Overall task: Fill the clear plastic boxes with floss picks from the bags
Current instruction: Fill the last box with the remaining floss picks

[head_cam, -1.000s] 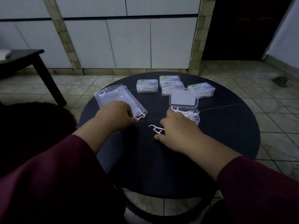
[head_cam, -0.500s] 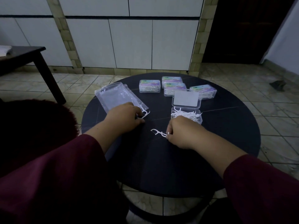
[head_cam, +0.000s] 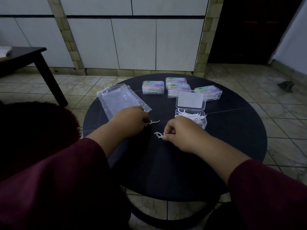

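On the round black table (head_cam: 232, 130) an open clear plastic box (head_cam: 199, 121) holds a heap of white floss picks, its lid (head_cam: 191, 99) raised behind it. My right hand (head_cam: 182, 133) is just left of that box and pinches a white floss pick (head_cam: 158, 134) by its handle, low over the table. My left hand (head_cam: 129, 121) rests on the near corner of the clear plastic bags (head_cam: 118, 98) and holds another floss pick (head_cam: 154, 122), whose end sticks out to the right.
Several closed, labelled boxes of floss picks (head_cam: 153, 87) stand in a cluster at the far side of the table. A dark side table (head_cam: 25, 57) is at the far left. Tiled floor surrounds the round table; white wall panels are behind.
My right hand has closed on the loose floss pick and lifted it slightly off the table. My left hand has drawn its pick a little farther from the bags.
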